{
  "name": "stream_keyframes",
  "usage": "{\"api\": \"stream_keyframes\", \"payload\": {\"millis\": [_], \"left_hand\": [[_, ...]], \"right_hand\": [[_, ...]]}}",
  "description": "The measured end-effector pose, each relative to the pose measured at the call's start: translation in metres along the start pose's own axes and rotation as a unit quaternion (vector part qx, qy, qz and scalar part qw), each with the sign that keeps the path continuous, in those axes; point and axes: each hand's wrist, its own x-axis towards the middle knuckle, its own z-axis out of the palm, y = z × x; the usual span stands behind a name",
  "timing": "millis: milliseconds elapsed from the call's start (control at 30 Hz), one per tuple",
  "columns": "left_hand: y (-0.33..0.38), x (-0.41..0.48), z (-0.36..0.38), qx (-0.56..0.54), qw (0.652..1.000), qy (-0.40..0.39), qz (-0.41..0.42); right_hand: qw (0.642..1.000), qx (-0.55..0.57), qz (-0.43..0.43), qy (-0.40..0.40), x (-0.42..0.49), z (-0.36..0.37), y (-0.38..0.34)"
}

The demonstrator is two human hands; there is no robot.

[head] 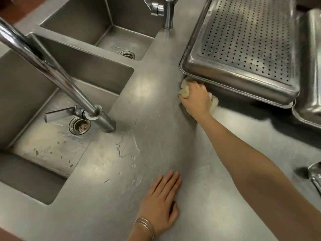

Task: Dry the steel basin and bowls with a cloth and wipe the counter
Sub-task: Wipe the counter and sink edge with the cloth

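Observation:
My right hand [195,99] grips a crumpled pale yellow cloth [184,90] and presses it on the steel counter [173,136], right against the lower left corner of an upturned perforated steel tray [243,49]. My left hand [160,200] lies flat on the counter near the front edge, fingers straight, with thin bangles on the wrist. A puddle of water [126,146] sits on the counter beside the near tap's base. Streaks run across the counter between the two hands.
Two sinks are set into the counter on the left, the near sink [43,136] with food bits around its drain. A long tap spout [52,66] crosses above it. A second tap [167,13] stands at the back. Another steel pan [311,75] lies at the right edge.

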Motion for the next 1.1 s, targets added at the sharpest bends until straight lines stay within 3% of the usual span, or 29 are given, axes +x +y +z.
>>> {"api": "stream_keyframes", "payload": {"millis": [167, 333, 400, 467, 567, 633, 700, 800, 867, 967, 1033, 1100], "left_hand": [[-0.001, 0.002, -0.002, -0.013, 1.0, 0.004, 0.005], [0.0, 0.001, -0.006, 0.004, 1.0, -0.02, -0.001], [0.001, 0.0, -0.006, 0.002, 1.0, -0.021, -0.003], [0.002, -0.001, -0.007, -0.01, 1.0, -0.016, -0.003], [0.0, 0.0, -0.005, -0.006, 1.0, -0.01, 0.001], [-0.001, -0.002, -0.003, -0.015, 1.0, -0.007, -0.004], [0.0, -0.003, -0.004, -0.023, 1.0, 0.001, -0.002], [-0.001, -0.011, -0.012, -0.015, 0.999, -0.002, 0.037], [-0.008, -0.03, -0.02, 0.004, 0.999, 0.01, 0.046], [-0.023, -0.08, -0.037, 0.005, 0.999, 0.044, -0.026], [-0.035, -0.111, -0.044, 0.014, 0.996, 0.053, -0.071], [-0.045, -0.127, -0.043, 0.024, 0.992, 0.049, -0.11]], "right_hand": [[0.978, 0.101, -0.149, -0.109, -0.015, 0.005, -0.023], [0.926, 0.143, -0.322, -0.139, -0.098, 0.005, -0.024], [0.942, 0.153, -0.292, -0.069, -0.106, 0.0, -0.003], [0.974, 0.169, -0.152, -0.007, -0.092, -0.005, 0.009], [0.989, 0.144, 0.04, -0.021, -0.053, -0.003, -0.012], [0.992, 0.123, 0.015, -0.036, -0.042, 0.001, -0.043], [0.986, 0.127, -0.076, -0.077, -0.049, 0.007, -0.075], [0.952, 0.125, -0.225, -0.165, -0.086, 0.015, -0.103], [0.929, 0.137, -0.277, -0.205, -0.103, 0.015, -0.099], [0.9, 0.148, -0.343, -0.225, -0.11, 0.005, -0.074], [0.928, 0.138, -0.297, -0.175, -0.1, 0.001, -0.068], [0.969, 0.131, -0.172, -0.119, -0.091, 0.002, -0.081]]}}
